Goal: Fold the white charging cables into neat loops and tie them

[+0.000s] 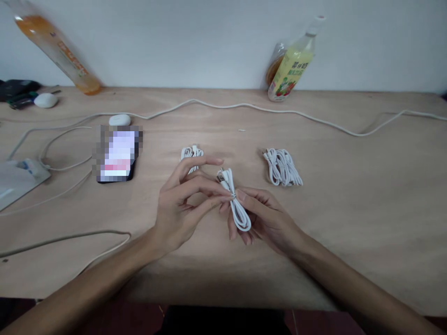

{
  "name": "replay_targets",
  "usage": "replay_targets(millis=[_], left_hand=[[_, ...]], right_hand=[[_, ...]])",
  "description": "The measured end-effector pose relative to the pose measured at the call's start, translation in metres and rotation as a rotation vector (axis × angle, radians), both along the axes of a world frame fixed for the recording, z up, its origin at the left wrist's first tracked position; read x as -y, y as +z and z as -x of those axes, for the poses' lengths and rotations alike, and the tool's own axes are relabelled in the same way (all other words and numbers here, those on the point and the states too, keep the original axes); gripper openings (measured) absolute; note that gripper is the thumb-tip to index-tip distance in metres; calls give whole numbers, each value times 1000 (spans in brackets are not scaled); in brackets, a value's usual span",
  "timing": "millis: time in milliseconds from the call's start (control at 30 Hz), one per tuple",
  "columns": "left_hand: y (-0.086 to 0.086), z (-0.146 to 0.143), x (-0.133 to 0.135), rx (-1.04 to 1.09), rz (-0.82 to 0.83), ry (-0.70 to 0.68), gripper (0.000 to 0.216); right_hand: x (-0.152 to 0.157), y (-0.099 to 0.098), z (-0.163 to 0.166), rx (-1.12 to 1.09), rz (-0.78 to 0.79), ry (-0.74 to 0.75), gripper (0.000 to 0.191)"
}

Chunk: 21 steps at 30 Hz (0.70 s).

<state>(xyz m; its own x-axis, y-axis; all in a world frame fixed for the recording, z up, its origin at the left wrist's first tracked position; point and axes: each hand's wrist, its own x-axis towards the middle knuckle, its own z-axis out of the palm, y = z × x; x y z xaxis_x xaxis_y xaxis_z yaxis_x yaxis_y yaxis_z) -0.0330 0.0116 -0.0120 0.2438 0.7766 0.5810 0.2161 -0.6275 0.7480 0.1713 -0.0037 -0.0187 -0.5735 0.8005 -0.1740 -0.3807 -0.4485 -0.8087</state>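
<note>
A white USB cable (240,218), coiled into a narrow bundle, is held above the table between both hands. My right hand (265,211) grips the bundle's middle, with the thumb on top and fingers curled beneath. At the cinched middle, my left hand (188,200) pinches with thumb and fingertip; its index finger is stretched out above. The pinch may be on a small tie, too small to make out. Metal plugs stick out at the bundle's upper end. Partly behind my left hand lies another white coiled cable (192,151). Several bundled white cables (283,167) lie together to the right.
A phone (118,156) with a lit screen lies left, near a white rounded case (119,120). A long white cord (244,105) crosses the table (349,209). Against the wall stand an orange drink bottle (66,56) and a yellow drink bottle (293,67).
</note>
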Motion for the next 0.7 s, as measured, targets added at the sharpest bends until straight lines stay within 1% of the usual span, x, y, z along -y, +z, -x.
replay_targets(millis=[233,700], left_hand=[[0,0,0,-10,-43,23,8],[-1,0,-2,-20,-63,-16,9]], right_hand=[[1,-1,0,-8,-2,-5,41],[1,-1,-1,-26,8,15,40]])
